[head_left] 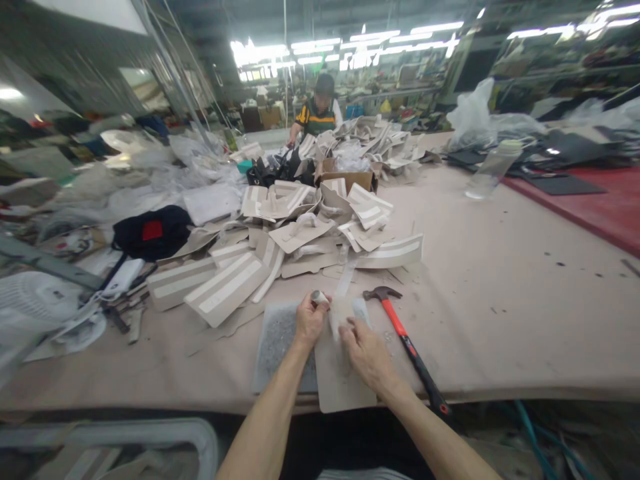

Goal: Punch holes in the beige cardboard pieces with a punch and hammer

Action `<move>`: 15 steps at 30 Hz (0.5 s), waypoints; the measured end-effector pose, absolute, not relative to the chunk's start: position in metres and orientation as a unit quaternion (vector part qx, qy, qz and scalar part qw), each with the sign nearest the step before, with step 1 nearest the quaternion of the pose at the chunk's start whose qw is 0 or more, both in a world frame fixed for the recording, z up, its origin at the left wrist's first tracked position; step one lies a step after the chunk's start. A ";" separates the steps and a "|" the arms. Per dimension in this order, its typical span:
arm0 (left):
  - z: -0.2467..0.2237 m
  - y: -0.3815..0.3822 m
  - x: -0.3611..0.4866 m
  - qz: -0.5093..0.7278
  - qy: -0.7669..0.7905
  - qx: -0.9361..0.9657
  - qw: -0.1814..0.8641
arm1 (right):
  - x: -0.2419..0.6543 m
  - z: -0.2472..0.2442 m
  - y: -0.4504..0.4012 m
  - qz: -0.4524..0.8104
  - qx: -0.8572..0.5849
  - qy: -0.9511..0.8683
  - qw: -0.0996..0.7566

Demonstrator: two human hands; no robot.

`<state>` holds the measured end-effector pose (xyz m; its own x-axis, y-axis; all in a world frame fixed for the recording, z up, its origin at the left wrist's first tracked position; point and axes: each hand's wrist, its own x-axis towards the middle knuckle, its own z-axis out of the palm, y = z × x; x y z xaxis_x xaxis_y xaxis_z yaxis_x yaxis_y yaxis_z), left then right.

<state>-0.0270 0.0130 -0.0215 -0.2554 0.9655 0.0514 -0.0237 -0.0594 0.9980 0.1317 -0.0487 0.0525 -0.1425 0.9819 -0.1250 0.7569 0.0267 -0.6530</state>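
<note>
A beige panel (pixel 344 380) lies over a grey slab (pixel 280 340) at the table's front edge, its near end overhanging. My left hand (pixel 311 320) is closed round a small cylindrical piece with a round grey end (pixel 318 297), at the panel's upper left. On the panel's upper right side rests my right hand (pixel 364 350), its fingers bent against a whitish strip; whether they grip it is blurred. Just right of the slab lies a claw hammer (pixel 395 317) with a red and black handle, touched by neither hand.
Beyond the slab, beige pieces with white strips (pixel 227 287) form a pile around a cardboard box (pixel 350 179). A clear bottle (pixel 493 170) stands at the right. A fan (pixel 37 307) is at the left; a person (pixel 320 113) sits across the table.
</note>
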 end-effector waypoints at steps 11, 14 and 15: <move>-0.006 0.007 -0.024 0.547 0.552 0.479 0.407 | 0.236 0.022 -0.038 0.146 -0.737 -0.660 0.005; -0.002 0.008 -0.024 0.524 0.570 0.507 0.378 | 0.235 0.028 -0.035 0.398 -0.725 -0.546 0.135; 0.000 0.008 -0.025 0.512 0.574 0.522 0.369 | 0.232 0.030 -0.035 0.489 -0.698 -0.494 0.170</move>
<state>-0.0247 0.0085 -0.0004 -0.1841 0.9767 0.1106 0.2216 -0.0684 0.9727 0.2319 -0.0346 0.0302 0.0333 0.8563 -0.5154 0.5237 -0.4542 -0.7207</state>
